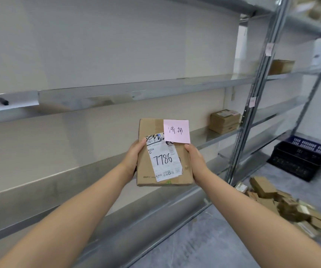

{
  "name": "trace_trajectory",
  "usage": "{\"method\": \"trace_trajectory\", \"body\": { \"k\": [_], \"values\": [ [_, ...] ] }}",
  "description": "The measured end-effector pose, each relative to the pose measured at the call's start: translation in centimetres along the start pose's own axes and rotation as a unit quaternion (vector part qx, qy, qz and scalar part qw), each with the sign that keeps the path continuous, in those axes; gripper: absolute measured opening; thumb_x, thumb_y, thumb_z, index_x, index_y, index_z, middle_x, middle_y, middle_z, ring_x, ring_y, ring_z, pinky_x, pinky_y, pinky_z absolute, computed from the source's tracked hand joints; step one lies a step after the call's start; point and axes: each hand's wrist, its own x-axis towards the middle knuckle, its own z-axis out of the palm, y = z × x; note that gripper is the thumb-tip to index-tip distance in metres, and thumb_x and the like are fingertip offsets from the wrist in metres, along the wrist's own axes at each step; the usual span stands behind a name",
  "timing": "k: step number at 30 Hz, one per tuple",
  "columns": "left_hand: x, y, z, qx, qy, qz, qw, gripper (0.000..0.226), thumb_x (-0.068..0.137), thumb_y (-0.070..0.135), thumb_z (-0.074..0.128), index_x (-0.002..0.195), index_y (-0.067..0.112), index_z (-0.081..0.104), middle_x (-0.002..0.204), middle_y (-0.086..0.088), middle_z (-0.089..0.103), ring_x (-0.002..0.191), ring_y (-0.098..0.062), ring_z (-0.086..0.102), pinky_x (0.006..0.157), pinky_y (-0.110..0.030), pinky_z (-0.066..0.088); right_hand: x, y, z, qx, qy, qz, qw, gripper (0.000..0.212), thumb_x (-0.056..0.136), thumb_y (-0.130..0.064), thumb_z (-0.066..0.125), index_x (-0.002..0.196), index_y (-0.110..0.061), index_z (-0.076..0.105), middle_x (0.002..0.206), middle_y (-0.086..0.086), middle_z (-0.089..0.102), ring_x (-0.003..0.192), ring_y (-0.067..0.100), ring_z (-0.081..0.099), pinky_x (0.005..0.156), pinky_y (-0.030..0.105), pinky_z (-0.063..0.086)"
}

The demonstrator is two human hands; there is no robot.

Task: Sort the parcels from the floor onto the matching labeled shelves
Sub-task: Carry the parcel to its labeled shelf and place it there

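Head view, facing grey metal shelves (117,88), 1 brown parcel (224,121) far along a middle level. Lower right on the floor (204,238) — a heap (283,206) of parcels, near a dark crate (299,157). Held up before the shelves, a flat box (150,130), gripped at its edges by left hand (133,161) and right hand (196,161). On its face a white label (164,159) marked 7786 — and a pink note (176,131) at the top right corner.

A shelf (200,136) bears a box (224,121); parcels (283,206) litter the floor (204,238).
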Motion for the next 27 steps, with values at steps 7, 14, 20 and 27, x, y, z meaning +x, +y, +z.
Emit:
{"method": "trace_trajectory", "body": {
  "k": [7,14,20,27],
  "values": [
    [3.4,-1.5,8.2,0.008,-0.044,-0.026,0.999,0.065,0.077,0.055,0.052,0.126,0.012,0.056,0.118,-0.014,0.068,0.099,-0.031,0.066,0.096,-0.048,0.049,1.7,-1.5,-8.2,0.011,0.056,-0.003,0.998,0.037,0.086,-0.035,0.046,0.117,-0.022,0.061,0.112,0.01,0.071,0.105,0.031,0.066,0.098,0.05,0.049],
    [7.2,-4.1,15.4,0.023,-0.103,-0.029,0.994,0.034,0.095,0.045,0.042,0.103,0.022,0.065,0.094,-0.002,0.073,0.082,-0.021,0.069,0.085,-0.037,0.052,3.4,-1.3,-16.0,0.012,0.091,0.0,0.996,0.022,0.093,-0.031,0.043,0.101,-0.027,0.063,0.099,0.007,0.072,0.097,0.03,0.067,0.093,0.047,0.052],
    [10.6,-5.5,20.5,0.027,-0.151,-0.042,0.987,0.039,0.096,0.042,0.041,0.12,0.017,0.059,0.096,-0.003,0.071,0.079,-0.018,0.069,0.071,-0.03,0.055,5.1,-0.9,-21.0,0.02,0.142,-0.008,0.99,0.023,0.096,-0.022,0.04,0.09,-0.027,0.062,0.083,0.001,0.07,0.074,0.018,0.065,0.07,0.034,0.054],
    [16.0,-5.9,26.2,0.031,-0.228,-0.051,0.972,0.047,0.094,0.045,0.045,0.125,0.013,0.057,0.103,-0.007,0.071,0.084,-0.021,0.068,0.078,-0.034,0.055,8.0,-1.9,-25.7,0.012,0.214,-0.025,0.976,0.034,0.084,-0.037,0.049,0.111,-0.021,0.063,0.111,0.008,0.07,0.102,0.026,0.064,0.1,0.048,0.047]
  ]
}}
